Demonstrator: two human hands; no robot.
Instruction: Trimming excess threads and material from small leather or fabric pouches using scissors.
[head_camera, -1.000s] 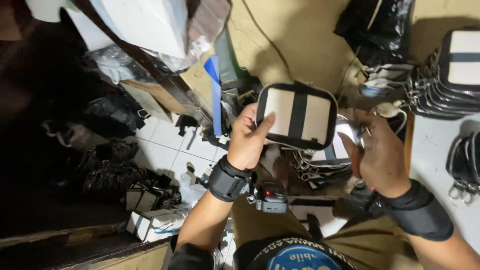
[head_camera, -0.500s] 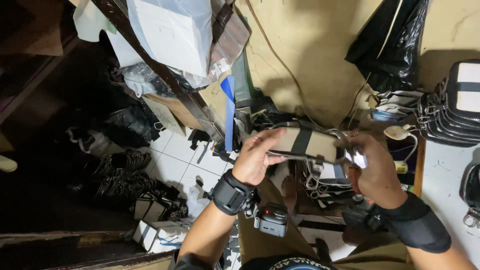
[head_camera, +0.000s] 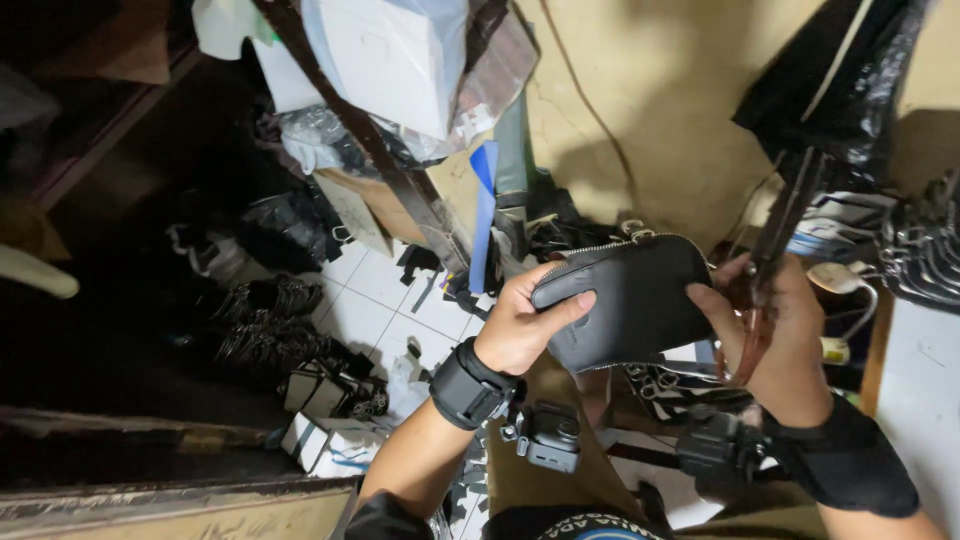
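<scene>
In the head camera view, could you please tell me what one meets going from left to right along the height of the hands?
Bundles of dark metal rings on the tiled floor → left hand → black zipped pouch → right hand → stack of striped pouches at the right edge.

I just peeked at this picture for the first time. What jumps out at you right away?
In the middle, a black zippered pouch is held between the left hand and the right hand, with both wrists wearing black bands. Above, a white box wrapped in clear plastic leans out from a cluttered pile. Down on the white tiled floor at the left lie heaps of dark bags and scraps.
</scene>
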